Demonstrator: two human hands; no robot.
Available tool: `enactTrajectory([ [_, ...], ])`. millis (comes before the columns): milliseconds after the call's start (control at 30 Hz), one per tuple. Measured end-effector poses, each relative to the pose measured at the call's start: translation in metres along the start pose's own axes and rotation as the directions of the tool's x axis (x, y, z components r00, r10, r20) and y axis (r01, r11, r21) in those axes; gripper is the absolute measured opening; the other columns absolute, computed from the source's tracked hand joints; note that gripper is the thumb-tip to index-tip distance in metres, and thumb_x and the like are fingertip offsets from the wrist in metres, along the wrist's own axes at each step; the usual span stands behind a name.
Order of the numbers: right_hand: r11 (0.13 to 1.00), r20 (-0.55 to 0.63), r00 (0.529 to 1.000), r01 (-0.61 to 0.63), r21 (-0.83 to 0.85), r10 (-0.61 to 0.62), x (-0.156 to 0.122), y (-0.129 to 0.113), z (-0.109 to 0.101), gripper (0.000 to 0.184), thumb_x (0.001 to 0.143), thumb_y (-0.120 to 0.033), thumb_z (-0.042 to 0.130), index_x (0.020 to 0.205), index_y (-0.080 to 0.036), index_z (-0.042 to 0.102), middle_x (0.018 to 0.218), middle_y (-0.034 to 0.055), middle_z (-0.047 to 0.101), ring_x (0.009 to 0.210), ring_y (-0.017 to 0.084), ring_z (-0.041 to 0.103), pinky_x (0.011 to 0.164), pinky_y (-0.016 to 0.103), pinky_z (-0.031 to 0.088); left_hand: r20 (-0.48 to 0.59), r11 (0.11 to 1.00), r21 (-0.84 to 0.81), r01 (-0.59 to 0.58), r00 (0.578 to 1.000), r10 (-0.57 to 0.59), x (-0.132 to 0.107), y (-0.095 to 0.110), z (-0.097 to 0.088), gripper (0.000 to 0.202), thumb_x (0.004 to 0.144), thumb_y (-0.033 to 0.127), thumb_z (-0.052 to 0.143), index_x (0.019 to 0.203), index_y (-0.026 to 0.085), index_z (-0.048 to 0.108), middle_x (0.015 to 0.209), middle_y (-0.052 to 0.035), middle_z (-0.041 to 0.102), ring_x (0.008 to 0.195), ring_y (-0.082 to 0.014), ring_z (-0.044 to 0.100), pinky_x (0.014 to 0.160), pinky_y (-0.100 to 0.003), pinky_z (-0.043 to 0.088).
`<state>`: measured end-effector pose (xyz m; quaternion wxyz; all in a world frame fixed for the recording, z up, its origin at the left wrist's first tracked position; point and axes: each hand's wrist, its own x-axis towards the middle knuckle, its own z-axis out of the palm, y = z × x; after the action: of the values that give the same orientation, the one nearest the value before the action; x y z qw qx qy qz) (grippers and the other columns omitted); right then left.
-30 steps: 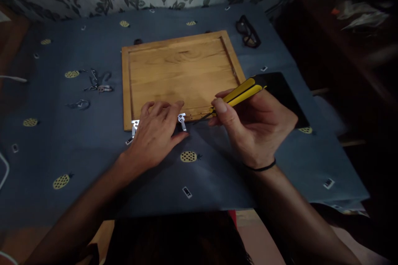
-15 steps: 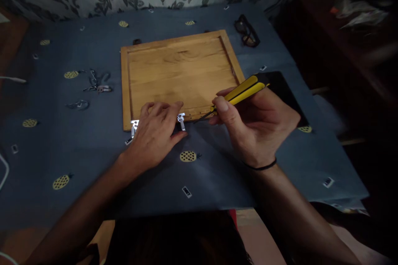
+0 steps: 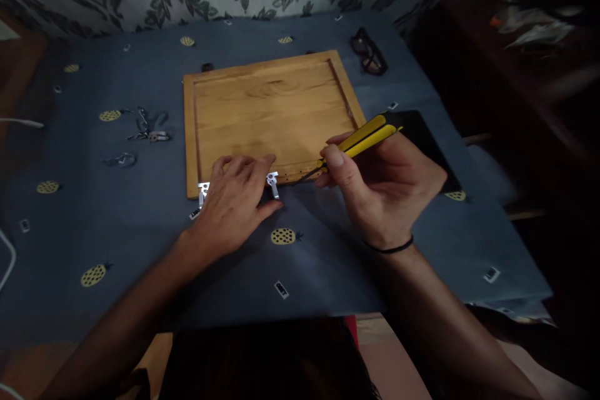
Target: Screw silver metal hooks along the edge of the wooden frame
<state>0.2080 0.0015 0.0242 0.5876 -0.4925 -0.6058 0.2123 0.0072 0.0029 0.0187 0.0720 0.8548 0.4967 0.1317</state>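
A framed wooden panel lies on the cloth in front of me. My left hand bends over its near edge, fingers on the wood and thumb on the near side. Shiny metal fittings show on both sides of that hand: one by the index finger and thumb, another by the heel of the hand. The hand hides what lies between them. My right hand pinches a screwdriver with a yellow and black handle. Its thin dark shaft slants down-left, the tip near small holes in the panel's near edge.
Dark-framed glasses lie beyond the panel at the right. A black flat device is partly behind my right hand. Pliers or similar small metal tools and a small clear item lie at left. A white cable reaches in from the left edge.
The view has shifted slightly, so the panel and items sit a little differently in frame. Both hands keep almost the same pose, with the screwdriver tip still by the panel's edge.
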Motion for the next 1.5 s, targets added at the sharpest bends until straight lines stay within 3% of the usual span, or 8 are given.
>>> enactTrajectory([
  [267, 0.996, -0.03, 0.999, -0.007, 0.089, 0.01, 0.005, 0.008, 0.002, 0.028, 0.092, -0.05, 0.082, 0.084, -0.025, 0.072, 0.076, -0.0035, 0.07, 0.051, 0.012, 0.066, 0.046, 0.026, 0.056, -0.185, 0.991, -0.094, 0.1, 0.976, -0.116, -0.005, -0.04, -0.046, 0.049, 0.102, 0.051, 0.067, 0.143, 0.025, 0.061, 0.131, -0.0076, 0.078, 0.124, -0.0313, 0.07, 0.111, -0.047, 0.053],
  [433, 0.993, -0.078, 0.997, 0.006, 0.118, 0.003, 0.007, 0.016, 0.005, 0.033, 0.091, -0.056, 0.081, 0.086, -0.025, 0.073, 0.076, -0.0027, 0.07, 0.053, 0.014, 0.07, 0.047, 0.029, 0.058, -0.237, 0.952, -0.135, 0.273, 0.924, -0.299, -0.019, -0.078, -0.066, 0.05, 0.096, 0.055, 0.059, 0.135, 0.024, 0.068, 0.119, -0.006, 0.082, 0.09, -0.026, 0.074, 0.074, -0.037, 0.056],
  [567, 0.994, -0.085, 0.996, 0.001, 0.114, 0.008, 0.006, 0.021, 0.007, 0.033, 0.092, -0.058, 0.08, 0.092, -0.025, 0.073, 0.079, -0.0014, 0.072, 0.056, 0.017, 0.074, 0.05, 0.031, 0.059, -0.315, 0.909, -0.179, 0.377, 0.853, -0.416, -0.03, -0.112, -0.062, 0.048, 0.089, 0.052, 0.061, 0.126, 0.022, 0.071, 0.113, -0.006, 0.083, 0.093, -0.0256, 0.073, 0.074, -0.035, 0.053],
  [700, 0.992, -0.075, 0.996, -0.033, 0.12, 0.042, 0.007, 0.028, 0.01, 0.038, 0.091, -0.062, 0.079, 0.096, -0.025, 0.072, 0.08, -0.0017, 0.073, 0.059, 0.019, 0.076, 0.055, 0.032, 0.061, -0.431, 0.883, -0.152, 0.445, 0.774, -0.464, -0.039, -0.146, -0.044, 0.039, 0.09, 0.044, 0.057, 0.117, 0.02, 0.072, 0.111, -0.0089, 0.081, 0.096, -0.0279, 0.072, 0.093, -0.047, 0.057],
  [867, 0.983, -0.075, 0.995, -0.048, 0.175, 0.062, 0.009, 0.037, 0.014, 0.041, 0.088, -0.061, 0.082, 0.098, -0.022, 0.073, 0.082, -0.0004, 0.075, 0.06, 0.018, 0.076, 0.06, 0.033, 0.064, -0.487, 0.881, -0.006, 0.474, 0.768, -0.416, -0.049, -0.177, -0.022, 0.034, 0.088, 0.032, 0.054, 0.113, 0.019, 0.073, 0.102, -0.0131, 0.075, 0.112, -0.0364, 0.068, 0.11, -0.059, 0.051],
  [1067, 0.973, -0.074, 0.986, -0.136, 0.184, 0.152, 0.009, 0.043, 0.015, 0.037, 0.083, -0.056, 0.088, 0.094, -0.022, 0.078, 0.084, 0.0028, 0.08, 0.065, 0.022, 0.079, 0.064, 0.038, 0.067, -0.455, 0.859, -0.041, 0.51, 0.756, -0.47, -0.052, -0.191, -0.013, 0.036, 0.094, 0.024, 0.047, 0.12, 0.021, 0.072, 0.12, -0.0154, 0.077, 0.126, -0.036, 0.064, 0.115, -0.059, 0.048],
  [1367, 0.984, -0.065, 0.992, -0.096, 0.15, 0.107, 0.014, 0.05, 0.01, 0.026, 0.078, -0.047, 0.094, 0.09, -0.026, 0.083, 0.072, 0.0058, 0.081, 0.057, 0.023, 0.077, 0.053, 0.031, 0.063, -0.436, 0.834, -0.025, 0.55, 0.745, -0.505, -0.055, -0.195, -0.014, 0.039, 0.1, 0.02, 0.042, 0.125, 0.018, 0.072, 0.103, -0.0129, 0.083, 0.1, -0.0309, 0.073, 0.098, -0.048, 0.058],
  [1500, 0.99, -0.04, 0.994, -0.098, 0.101, 0.103, 0.012, 0.049, 0.011, 0.034, 0.08, -0.056, 0.09, 0.093, -0.025, 0.082, 0.076, 0.0075, 0.083, 0.06, 0.024, 0.079, 0.054, 0.033, 0.064, -0.432, 0.843, 0.021, 0.538, 0.765, -0.478, -0.048, -0.183, -0.019, 0.04, 0.104, 0.024, 0.044, 0.131, 0.015, 0.072, 0.124, -0.0189, 0.08, 0.119, -0.0355, 0.068, 0.105, -0.056, 0.054],
])
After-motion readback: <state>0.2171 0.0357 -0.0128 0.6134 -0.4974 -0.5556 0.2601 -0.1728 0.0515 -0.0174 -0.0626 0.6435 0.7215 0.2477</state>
